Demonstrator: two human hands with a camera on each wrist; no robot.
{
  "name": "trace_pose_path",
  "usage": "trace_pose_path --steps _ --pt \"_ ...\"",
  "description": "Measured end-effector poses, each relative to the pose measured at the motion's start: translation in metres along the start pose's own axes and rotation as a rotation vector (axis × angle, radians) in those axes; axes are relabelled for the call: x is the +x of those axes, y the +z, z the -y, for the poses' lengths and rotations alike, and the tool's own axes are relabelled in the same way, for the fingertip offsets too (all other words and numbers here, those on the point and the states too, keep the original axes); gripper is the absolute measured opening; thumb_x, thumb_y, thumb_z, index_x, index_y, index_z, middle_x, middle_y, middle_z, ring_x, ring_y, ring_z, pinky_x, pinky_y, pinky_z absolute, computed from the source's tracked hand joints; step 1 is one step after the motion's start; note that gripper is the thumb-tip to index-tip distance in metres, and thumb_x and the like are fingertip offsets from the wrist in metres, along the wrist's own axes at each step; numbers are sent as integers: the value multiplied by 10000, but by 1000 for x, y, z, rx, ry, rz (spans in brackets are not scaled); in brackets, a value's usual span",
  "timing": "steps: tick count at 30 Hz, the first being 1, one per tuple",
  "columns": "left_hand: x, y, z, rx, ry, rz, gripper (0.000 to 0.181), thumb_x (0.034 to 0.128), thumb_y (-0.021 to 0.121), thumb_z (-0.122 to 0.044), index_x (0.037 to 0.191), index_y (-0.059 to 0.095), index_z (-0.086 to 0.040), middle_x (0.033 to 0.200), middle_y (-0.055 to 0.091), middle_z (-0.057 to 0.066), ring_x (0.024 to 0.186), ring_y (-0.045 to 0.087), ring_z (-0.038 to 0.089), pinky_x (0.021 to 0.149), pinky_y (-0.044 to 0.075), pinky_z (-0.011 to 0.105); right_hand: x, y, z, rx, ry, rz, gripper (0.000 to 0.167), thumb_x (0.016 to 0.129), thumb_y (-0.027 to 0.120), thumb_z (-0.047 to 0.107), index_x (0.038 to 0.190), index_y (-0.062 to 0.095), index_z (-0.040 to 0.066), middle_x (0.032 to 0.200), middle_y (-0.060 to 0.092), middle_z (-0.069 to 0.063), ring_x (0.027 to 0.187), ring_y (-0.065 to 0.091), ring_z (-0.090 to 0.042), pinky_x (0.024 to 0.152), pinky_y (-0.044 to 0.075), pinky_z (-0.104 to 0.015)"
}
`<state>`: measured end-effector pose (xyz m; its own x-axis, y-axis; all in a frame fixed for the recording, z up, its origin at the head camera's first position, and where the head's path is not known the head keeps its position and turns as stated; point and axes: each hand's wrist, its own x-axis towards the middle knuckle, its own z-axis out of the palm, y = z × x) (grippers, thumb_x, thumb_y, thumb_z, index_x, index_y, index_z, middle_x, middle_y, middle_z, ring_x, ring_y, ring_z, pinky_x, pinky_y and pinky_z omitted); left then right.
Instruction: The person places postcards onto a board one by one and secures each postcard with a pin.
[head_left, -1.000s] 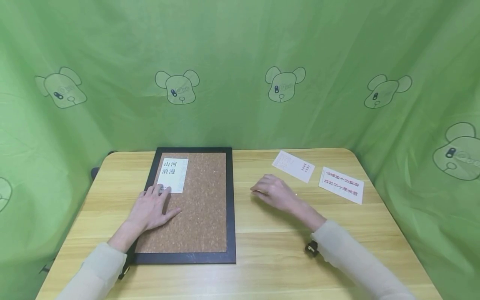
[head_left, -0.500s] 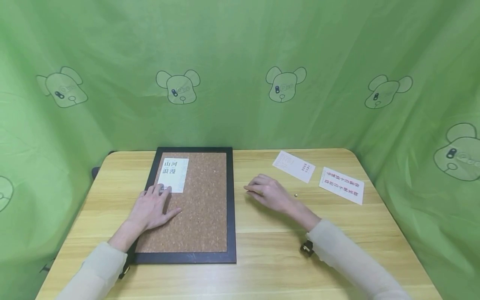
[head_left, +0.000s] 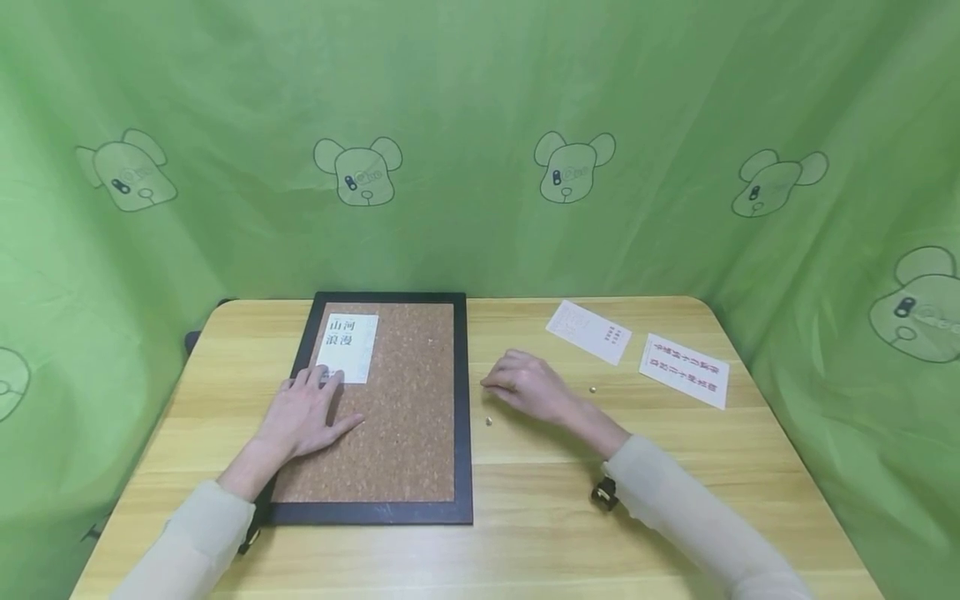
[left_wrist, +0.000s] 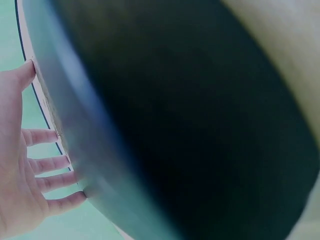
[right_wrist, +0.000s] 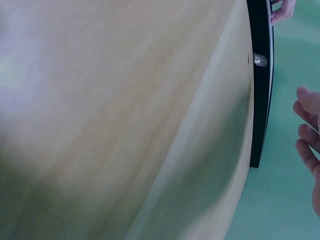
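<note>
left hand [head_left: 300,417] is lying fingers spread on 1 grainy, black-framed cork board [head_left: 405,433], fingertips touching 1 white rectangular card [head_left: 351,346]. right hand [head_left: 528,385] is hovering or resting beside the board, fingers curled; cannot tell whether it is pinching anything. on the wood-grained table [head_left: 540,537], 2 small shiny studs are lying: near stud [head_left: 488,421] beside the board, far stud [head_left: 592,390] by the right wrist. 2 more white cards, inner card [head_left: 588,332] and outer card [head_left: 684,370], are showing red print.

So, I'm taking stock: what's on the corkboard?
The corkboard holds a white card at upper left and, right of it, a speck too small to identify. The left grip lies there too, over the card's lower left. Whatever's beneath both is hidden.
</note>
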<state>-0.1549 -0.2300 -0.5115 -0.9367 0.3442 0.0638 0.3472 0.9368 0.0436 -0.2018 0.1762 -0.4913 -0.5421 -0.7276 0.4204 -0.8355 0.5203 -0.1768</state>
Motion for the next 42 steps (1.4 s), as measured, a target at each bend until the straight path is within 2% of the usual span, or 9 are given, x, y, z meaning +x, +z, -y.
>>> trace_pose_path --steps 4,7,13,17,22,33,39,42 --pt "0 -2 0 1 0 4 872 931 621 -699 1463 566 -10 1405 585 302 1287 583 482 1012 537 638 -1 1 3 -20 -22 68 137 866 840 144 1000 831 118 941 808 -10 861 718 -140 820 618 -269" --pt "0 -2 0 1 1 8 869 935 615 -699 1464 565 -12 1403 585 302 1284 584 483 1008 537 641 -5 1 5 -18 -7 123 141 884 824 193 1009 829 128 946 806 -5 859 722 -137 822 619 -272" --pt "0 -1 0 1 -2 13 873 934 611 -704 1467 562 -13 1409 579 308 1298 577 491 1019 531 646 -21 -5 4 -32 65 198 159 902 805 251 1020 826 146 945 796 18 855 712 -126 825 611 -274" --pt "1 0 0 1 -4 19 877 936 607 -705 1471 558 -12 1415 575 310 1304 572 494 1022 527 648 -37 -14 3 -29 119 225 190 900 809 276 1038 821 146 956 788 19 880 710 -139 860 615 -315" --pt "1 -1 0 -3 -8 28 887 938 598 -712 1480 551 -12 1434 565 317 1324 560 500 1037 518 654 -59 -25 1 -25 141 241 213 893 814 300 1047 818 152 958 783 28 879 708 -137 861 619 -340" --pt "1 -1 -1 -8 -7 19 864 940 613 -694 1474 557 -17 1433 568 317 1328 562 503 1048 518 650 -104 -38 5 -4 134 242 238 830 868 357 989 831 184 861 750 81 766 639 -36 741 573 -242" --pt "1 -2 -1 -8 -6 19 870 934 621 -697 1474 557 -18 1427 571 314 1317 568 500 1036 525 647 -117 -37 7 1 180 260 217 843 866 362 1005 830 224 904 753 117 825 652 -7 851 617 -334" --pt "0 -3 -1 -8 -5 22 880 933 616 -704 1477 554 -15 1429 569 316 1319 565 502 1038 522 652 -118 -35 7 18 175 240 194 840 872 328 1000 831 227 898 748 124 820 644 -7 840 612 -322"
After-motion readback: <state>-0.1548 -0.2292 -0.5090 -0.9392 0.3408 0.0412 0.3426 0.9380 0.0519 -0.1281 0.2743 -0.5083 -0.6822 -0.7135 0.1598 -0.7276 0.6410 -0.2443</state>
